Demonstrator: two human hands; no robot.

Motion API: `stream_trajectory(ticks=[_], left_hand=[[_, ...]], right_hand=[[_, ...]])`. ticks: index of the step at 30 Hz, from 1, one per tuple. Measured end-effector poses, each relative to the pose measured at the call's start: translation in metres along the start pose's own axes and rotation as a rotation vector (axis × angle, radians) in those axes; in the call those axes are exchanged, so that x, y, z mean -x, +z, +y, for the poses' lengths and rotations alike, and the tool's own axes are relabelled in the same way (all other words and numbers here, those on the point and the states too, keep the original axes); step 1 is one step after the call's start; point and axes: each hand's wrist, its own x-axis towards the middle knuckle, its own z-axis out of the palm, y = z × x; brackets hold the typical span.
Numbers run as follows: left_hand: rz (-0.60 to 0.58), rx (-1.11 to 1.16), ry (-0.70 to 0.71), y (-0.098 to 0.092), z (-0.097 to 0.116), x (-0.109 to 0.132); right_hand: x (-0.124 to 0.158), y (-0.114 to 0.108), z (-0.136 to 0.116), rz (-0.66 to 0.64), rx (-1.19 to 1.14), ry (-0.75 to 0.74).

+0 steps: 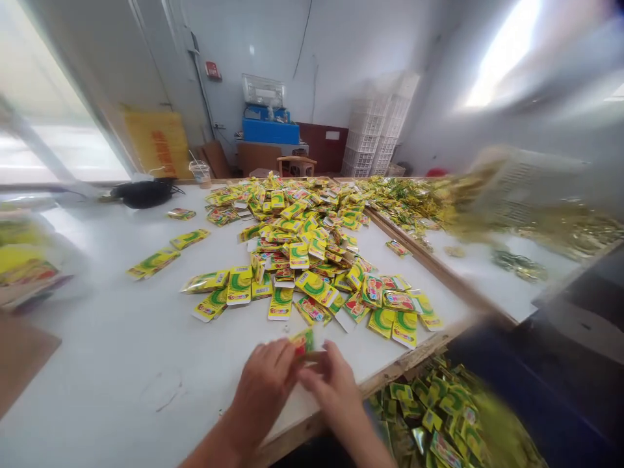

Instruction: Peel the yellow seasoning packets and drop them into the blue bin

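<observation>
Close to the table's front edge, my left hand (266, 380) is closed round a small yellow, green and red packet (303, 342), whose top sticks out above the fingers. My right hand (333, 380) meets it from the right, thumb and fingers pinched at the packet's right side, where a thin edge shows between them. Beyond both hands spreads a large heap of similar small yellow-green packets (316, 289) on the white table (121, 344). Some of these lie flat with white ends showing. The lower part of the held packet is hidden by my fingers.
A wooden strip (424, 260) divides the table from a second surface with gold-green wrappers (404, 201). Below the front edge is a container of packets (439, 416). A black bag (143, 193) and plastic cup (199, 173) stand at the back left; white crates (365, 140) are stacked behind.
</observation>
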Motion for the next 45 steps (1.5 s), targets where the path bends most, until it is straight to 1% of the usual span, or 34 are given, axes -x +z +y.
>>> stream_trajectory(ticks=[1,2,3,4,5,6,7,8,9,10,11,12,14,16,19,22,25,26,28,31,33,34,36,39,41,43,45], left_hand=[[0.02,0.057,-0.04,-0.002,0.002,0.017],[0.057,0.12,-0.092,-0.003,0.003,0.033],[0.114,0.195,-0.168,-0.005,0.002,0.045],[0.18,0.285,-0.267,-0.007,-0.001,0.055],[0.232,0.398,-0.379,-0.009,-0.004,0.062],[0.253,0.543,-0.498,-0.013,-0.007,0.066],[0.238,0.713,-0.614,-0.017,-0.01,0.068],[0.189,0.889,-0.716,-0.021,-0.012,0.069],[0.135,1.047,-0.795,-0.026,-0.013,0.069],[0.093,1.172,-0.856,-0.03,-0.013,0.069],[0.074,1.264,-0.91,-0.034,-0.012,0.069],[0.075,1.335,-0.958,-0.038,-0.01,0.069],[0.064,1.449,-1.017,-0.044,-0.005,0.07],[0.007,1.501,-1.03,-0.049,0.0,0.072],[-0.044,1.411,-1.016,-0.057,0.005,0.073],[-0.061,1.257,-1.009,-0.067,0.006,0.069],[-0.115,1.227,-0.982,-0.073,0.006,0.064],[-0.116,1.223,-0.977,-0.074,0.006,0.063],[-0.079,1.203,-0.981,-0.074,0.004,0.06],[0.021,1.217,-1.001,-0.066,-0.006,0.06],[0.098,1.206,-0.996,-0.059,-0.015,0.063],[0.133,1.169,-0.977,-0.056,-0.02,0.066],[0.177,1.054,-0.902,-0.05,-0.026,0.07],[0.173,0.928,-0.787,-0.044,-0.028,0.074],[0.162,0.931,-0.777,-0.042,-0.025,0.074],[0.154,0.988,-0.81,-0.041,-0.022,0.071],[0.113,1.05,-0.818,-0.042,-0.02,0.067]], right_hand=[[-0.003,0.017,0.002,-0.015,0.004,-0.013],[-0.005,0.028,0.004,-0.018,0.025,-0.025],[-0.006,0.035,0.006,-0.03,0.046,-0.036],[-0.006,0.038,0.008,-0.066,0.054,-0.046],[-0.007,0.038,0.009,-0.14,0.045,-0.05],[-0.007,0.037,0.011,-0.232,0.028,-0.049],[-0.007,0.035,0.012,-0.325,0.011,-0.046],[-0.007,0.033,0.013,-0.388,0.0,-0.04],[-0.006,0.032,0.014,-0.407,-0.002,-0.035],[-0.005,0.03,0.014,-0.389,-0.002,-0.026],[-0.003,0.029,0.014,-0.355,-0.012,-0.008],[-0.001,0.029,0.014,-0.328,-0.043,0.02],[0.003,0.029,0.012,-0.323,-0.169,0.099],[0.008,0.03,0.008,-0.346,-0.294,0.17],[0.014,0.032,0.0,-0.349,-0.366,0.202],[0.019,0.031,-0.008,-0.352,-0.329,0.194],[0.022,0.031,-0.01,-0.375,-0.262,0.179],[0.021,0.033,-0.009,-0.373,-0.231,0.165],[0.016,0.038,-0.006,-0.338,-0.139,0.093],[0.003,0.049,-0.002,-0.231,0.035,-0.126],[-0.006,0.053,-0.001,-0.218,0.065,-0.195],[-0.009,0.054,-0.001,-0.243,0.045,-0.184],[-0.012,0.054,-0.001,-0.305,-0.026,-0.102],[-0.012,0.052,0.002,-0.33,-0.117,0.026],[-0.012,0.052,0.005,-0.313,-0.156,0.066],[-0.012,0.052,0.008,-0.305,-0.178,0.073],[-0.013,0.052,0.008,-0.303,-0.19,0.071]])
